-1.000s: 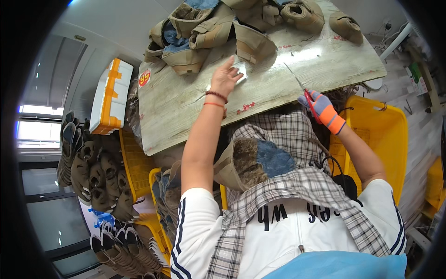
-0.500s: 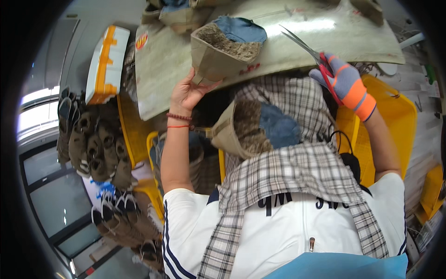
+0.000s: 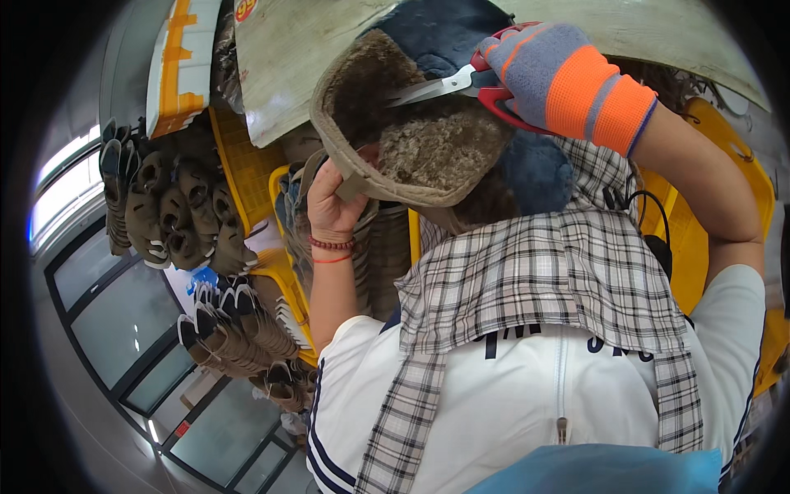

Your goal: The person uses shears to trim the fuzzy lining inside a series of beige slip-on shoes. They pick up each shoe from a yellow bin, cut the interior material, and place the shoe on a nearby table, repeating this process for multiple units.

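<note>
My bare left hand (image 3: 336, 200) grips the near-left rim of a tan shoe upper (image 3: 333, 90) with brown fleece lining and a dark blue fabric part, and it lifts the opening toward me. My right hand (image 3: 543, 78), in a grey and orange glove, is closed around the red handles of a pair of scissors (image 3: 453, 85). Their metal blades reach into the upper's opening, over the fleece; the blade tips are hard to tell from the lining. Below it, a second shoe upper (image 3: 539, 174) lies on my lap, mostly hidden, with its blue part showing.
The light-coloured table (image 3: 288, 74) stands ahead. Yellow crates (image 3: 234, 169) stand at the left, one holding more uppers, and another yellow crate (image 3: 724, 156) is at the right. Several brown shoe uppers (image 3: 177, 206) hang at the far left. A plaid apron (image 3: 535, 263) covers my lap.
The held upper has come nearer to me, off the table side and over the one on my lap. My right hand has swung the scissors leftward, their blades now inside the opening.
</note>
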Tool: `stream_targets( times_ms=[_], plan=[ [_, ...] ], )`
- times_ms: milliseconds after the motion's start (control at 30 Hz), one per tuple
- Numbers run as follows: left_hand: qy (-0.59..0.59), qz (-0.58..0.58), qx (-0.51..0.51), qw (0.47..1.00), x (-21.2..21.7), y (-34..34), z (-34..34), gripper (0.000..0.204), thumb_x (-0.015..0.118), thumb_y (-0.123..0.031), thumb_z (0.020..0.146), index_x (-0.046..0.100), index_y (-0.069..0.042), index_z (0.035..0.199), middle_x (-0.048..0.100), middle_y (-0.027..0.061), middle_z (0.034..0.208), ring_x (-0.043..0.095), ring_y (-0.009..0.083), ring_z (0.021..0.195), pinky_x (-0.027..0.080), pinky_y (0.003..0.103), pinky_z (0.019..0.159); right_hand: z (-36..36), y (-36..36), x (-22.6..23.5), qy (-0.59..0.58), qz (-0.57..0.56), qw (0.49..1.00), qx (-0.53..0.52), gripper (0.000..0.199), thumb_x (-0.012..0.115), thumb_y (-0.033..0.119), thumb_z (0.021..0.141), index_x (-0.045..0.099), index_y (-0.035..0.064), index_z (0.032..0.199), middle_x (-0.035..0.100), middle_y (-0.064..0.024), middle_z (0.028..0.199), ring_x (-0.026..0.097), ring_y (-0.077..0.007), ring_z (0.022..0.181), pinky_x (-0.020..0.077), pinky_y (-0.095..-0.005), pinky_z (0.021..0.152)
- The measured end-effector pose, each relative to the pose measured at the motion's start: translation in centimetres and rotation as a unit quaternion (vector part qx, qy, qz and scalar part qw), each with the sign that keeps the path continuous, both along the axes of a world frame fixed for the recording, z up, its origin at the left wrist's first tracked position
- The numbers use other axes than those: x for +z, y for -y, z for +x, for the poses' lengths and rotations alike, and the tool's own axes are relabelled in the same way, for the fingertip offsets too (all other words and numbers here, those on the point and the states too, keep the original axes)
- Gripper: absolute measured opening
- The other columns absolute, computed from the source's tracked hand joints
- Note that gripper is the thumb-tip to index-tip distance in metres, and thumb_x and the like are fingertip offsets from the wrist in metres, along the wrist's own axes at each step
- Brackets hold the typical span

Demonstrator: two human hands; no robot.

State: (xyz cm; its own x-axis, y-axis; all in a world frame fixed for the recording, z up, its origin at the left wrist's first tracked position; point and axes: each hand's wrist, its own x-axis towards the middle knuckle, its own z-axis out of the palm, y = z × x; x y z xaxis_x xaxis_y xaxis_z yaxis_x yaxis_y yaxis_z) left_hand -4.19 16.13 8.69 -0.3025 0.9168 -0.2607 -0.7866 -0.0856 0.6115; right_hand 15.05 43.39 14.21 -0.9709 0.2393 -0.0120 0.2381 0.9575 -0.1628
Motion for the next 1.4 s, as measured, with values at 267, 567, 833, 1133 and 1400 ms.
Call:
stream_targets(
  times_ms=[267,567,833,1133,1400],
  plan=[
    [0.021,0.005,0.044,0.999,-1.0,0.3,0.4,0.027,0.054,-0.010,0.082,0.054,0.007,0.104,0.059,0.0183,0.101,0.057,0.0255,0.096,0.047,0.037,0.086,0.6,0.2,-1.7,-0.051,-0.021,0.998,0.002,0.032,0.069,0.018,0.072,0.057,0.0090,0.101,0.061,-0.0076,0.087,0.059,-0.0232,0.080,0.0490,-0.0322,0.068],
    [0.016,-0.019,0.020,1.000,-0.3,-0.5,-0.1,0.027,0.050,-0.012,0.087,0.055,0.006,0.106,0.058,0.0170,0.106,0.049,0.0297,0.111,0.044,0.040,0.091,0.5,-0.8,0.7,-0.101,0.146,0.980,0.089,0.020,0.057,0.025,0.071,0.057,0.0070,0.078,0.056,-0.0090,0.076,0.055,-0.0228,0.071,0.0428,-0.0329,0.066],
    [0.060,-0.028,0.018,0.998,0.1,-1.2,-0.5,0.034,0.048,-0.012,0.088,0.050,0.007,0.115,0.053,0.0246,0.115,0.054,0.0297,0.106,0.045,0.043,0.091,-1.1,-1.8,0.1,-0.204,0.177,0.956,0.112,0.022,0.056,0.031,0.071,0.056,0.0090,0.074,0.054,-0.0061,0.072,0.054,-0.0205,0.066,0.0421,-0.0321,0.062],
    [0.030,-0.010,-0.013,0.999,0.5,-1.4,-0.6,0.036,0.047,-0.013,0.088,0.047,0.009,0.116,0.051,0.0266,0.115,0.055,0.0289,0.103,0.047,0.040,0.088,-2.0,-1.8,0.0,-0.252,0.150,0.946,0.138,0.023,0.056,0.032,0.072,0.056,0.0092,0.075,0.054,-0.0058,0.072,0.054,-0.0210,0.067,0.0429,-0.0325,0.063],
    [0.004,-0.017,-0.007,1.000,0.5,-1.4,-0.4,0.036,0.048,-0.013,0.087,0.047,0.009,0.116,0.052,0.0255,0.114,0.057,0.0274,0.099,0.048,0.039,0.087,0.3,-2.5,1.1,-0.183,0.065,0.977,0.086,0.025,0.063,0.026,0.069,0.058,0.0083,0.085,0.059,-0.0085,0.079,0.058,-0.0233,0.074,0.0450,-0.0337,0.065]
  ],
)
